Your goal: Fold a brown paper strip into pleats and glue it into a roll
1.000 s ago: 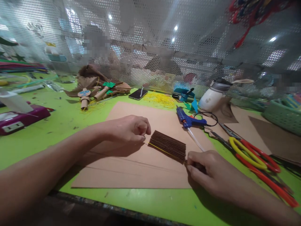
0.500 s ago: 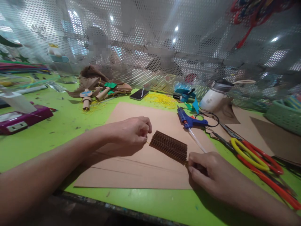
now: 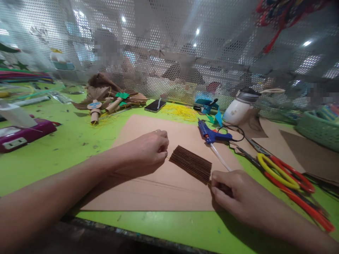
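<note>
A dark brown pleated piece (image 3: pixel 190 164) is stretched over a large tan paper sheet (image 3: pixel 148 123). At its upper left end my left hand (image 3: pixel 156 148) is closed in a pinch on a thin yellow string that leads to the piece. My right hand (image 3: pixel 230 190) pinches the string by the lower right corner, fingers curled. The pleats lie between both hands, and the fingertips hide the string's ends.
A blue glue gun (image 3: pixel 212 134) lies behind my right hand. Scissors with red and yellow handles (image 3: pixel 278 171) are at the right. Farther back are a phone (image 3: pixel 155 106), yellow strands (image 3: pixel 180 111), a white bottle (image 3: pixel 239 107) and paper figures (image 3: pixel 95 109). A purple power strip (image 3: pixel 29 135) sits left.
The view has shifted slightly. My left hand sits marginally farther from the pleated piece, with a bit more string showing near its fingers. Both hands keep their pinch.
</note>
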The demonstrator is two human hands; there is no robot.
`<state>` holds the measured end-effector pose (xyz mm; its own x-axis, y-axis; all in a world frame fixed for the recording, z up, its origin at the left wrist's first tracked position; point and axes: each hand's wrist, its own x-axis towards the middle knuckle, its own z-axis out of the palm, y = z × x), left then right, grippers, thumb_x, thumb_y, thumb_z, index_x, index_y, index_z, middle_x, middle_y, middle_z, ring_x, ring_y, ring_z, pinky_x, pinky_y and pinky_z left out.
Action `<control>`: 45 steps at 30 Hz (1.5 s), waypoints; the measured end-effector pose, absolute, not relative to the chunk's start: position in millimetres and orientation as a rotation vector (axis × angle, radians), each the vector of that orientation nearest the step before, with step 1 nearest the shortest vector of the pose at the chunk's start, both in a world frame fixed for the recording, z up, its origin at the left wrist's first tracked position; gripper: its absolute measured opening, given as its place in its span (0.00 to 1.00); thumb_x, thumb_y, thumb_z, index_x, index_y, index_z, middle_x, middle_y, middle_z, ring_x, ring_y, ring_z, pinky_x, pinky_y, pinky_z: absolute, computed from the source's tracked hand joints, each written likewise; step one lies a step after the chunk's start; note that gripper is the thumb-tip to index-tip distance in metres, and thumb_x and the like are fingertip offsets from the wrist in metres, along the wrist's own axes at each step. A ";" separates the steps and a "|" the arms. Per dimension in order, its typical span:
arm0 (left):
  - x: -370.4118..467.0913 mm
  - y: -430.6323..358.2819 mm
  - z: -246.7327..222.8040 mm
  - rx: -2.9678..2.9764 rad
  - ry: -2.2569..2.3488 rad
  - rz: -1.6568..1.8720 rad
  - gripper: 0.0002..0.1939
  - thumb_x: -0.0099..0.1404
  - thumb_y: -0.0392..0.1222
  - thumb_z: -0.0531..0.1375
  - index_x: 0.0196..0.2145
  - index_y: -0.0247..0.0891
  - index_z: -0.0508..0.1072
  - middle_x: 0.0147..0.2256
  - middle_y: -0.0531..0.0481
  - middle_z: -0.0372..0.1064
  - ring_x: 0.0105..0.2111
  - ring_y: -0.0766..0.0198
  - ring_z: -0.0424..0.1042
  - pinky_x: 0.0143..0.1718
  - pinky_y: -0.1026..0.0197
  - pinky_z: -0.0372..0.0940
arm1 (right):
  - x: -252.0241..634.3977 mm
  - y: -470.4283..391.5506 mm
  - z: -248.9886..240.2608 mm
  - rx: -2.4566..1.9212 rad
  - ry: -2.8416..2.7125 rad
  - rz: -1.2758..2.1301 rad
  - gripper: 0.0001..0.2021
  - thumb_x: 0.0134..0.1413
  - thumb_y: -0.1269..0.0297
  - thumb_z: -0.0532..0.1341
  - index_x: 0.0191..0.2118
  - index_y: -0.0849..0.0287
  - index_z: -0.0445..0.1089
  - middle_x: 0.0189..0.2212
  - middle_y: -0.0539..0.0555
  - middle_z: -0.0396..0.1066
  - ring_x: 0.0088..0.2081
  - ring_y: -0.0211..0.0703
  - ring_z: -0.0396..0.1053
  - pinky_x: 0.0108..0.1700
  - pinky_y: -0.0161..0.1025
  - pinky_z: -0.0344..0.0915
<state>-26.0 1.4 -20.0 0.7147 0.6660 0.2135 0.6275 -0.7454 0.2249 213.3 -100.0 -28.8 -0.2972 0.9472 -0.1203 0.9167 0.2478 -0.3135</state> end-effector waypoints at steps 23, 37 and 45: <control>-31.1 21.4 -9.9 2.539 1.270 0.527 0.16 0.54 0.41 0.55 0.41 0.36 0.71 0.38 0.46 0.68 0.36 0.61 0.67 0.35 0.61 0.61 | 234.2 -105.2 -1.5 -1.512 -2.249 0.083 0.12 0.54 0.60 0.57 0.44 0.54 0.70 0.44 0.58 0.69 0.46 0.50 0.64 0.45 0.46 0.61; -34.0 16.2 -18.8 2.653 1.143 0.741 0.14 0.58 0.41 0.54 0.42 0.37 0.71 0.42 0.45 0.67 0.39 0.59 0.67 0.40 0.59 0.61 | 184.3 -76.8 -11.4 -1.670 -2.344 0.157 0.23 0.49 0.58 0.61 0.52 0.56 0.63 0.41 0.58 0.68 0.42 0.50 0.63 0.40 0.42 0.57; -35.5 19.8 -25.0 2.658 1.092 0.813 0.13 0.58 0.39 0.54 0.41 0.39 0.71 0.41 0.45 0.66 0.40 0.60 0.67 0.42 0.57 0.62 | 181.0 -61.8 -15.7 -1.628 -2.165 0.419 0.21 0.48 0.70 0.59 0.50 0.58 0.66 0.30 0.54 0.72 0.31 0.42 0.66 0.32 0.38 0.58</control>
<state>-35.5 19.8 -25.0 0.5869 0.6889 0.4254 0.6049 -0.7223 0.3353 181.0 -61.8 -15.7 -0.2436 0.9606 0.1334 0.8414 0.2778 -0.4635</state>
